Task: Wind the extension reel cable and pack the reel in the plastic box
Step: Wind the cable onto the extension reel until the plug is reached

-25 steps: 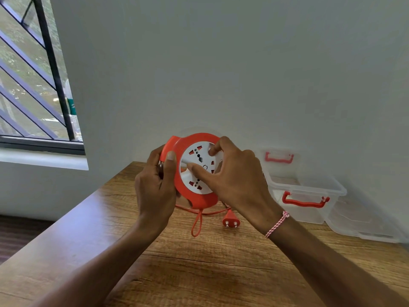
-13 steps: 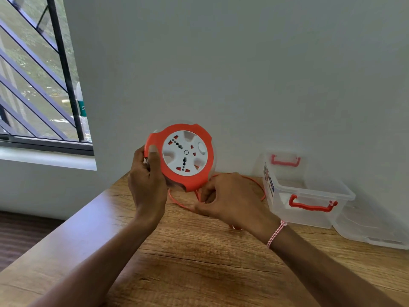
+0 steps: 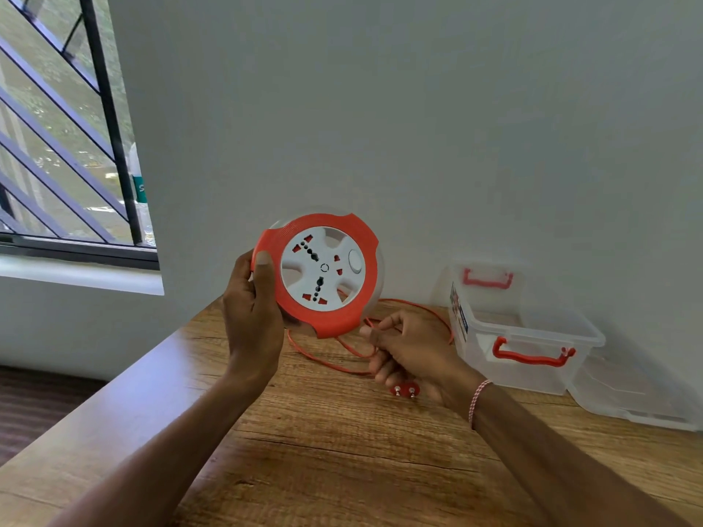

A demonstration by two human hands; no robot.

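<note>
Reel held up, cable loose, box waiting open.

The reel (image 3: 319, 273) is gripped at its rim by the left hand (image 3: 251, 317), above the table (image 3: 342, 450); the cable (image 3: 331, 361) is pinched in the right hand's (image 3: 411, 355) closed fingers (image 3: 374, 330), plug (image 3: 405, 389) below. Slack loops could be snagged or kinked if wound unguided. The box (image 3: 525, 336) stands right.

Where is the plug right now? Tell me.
In the head view, the plug sits low and right of centre, just under the right hand, over the wooden table, left of the plastic box.
</note>
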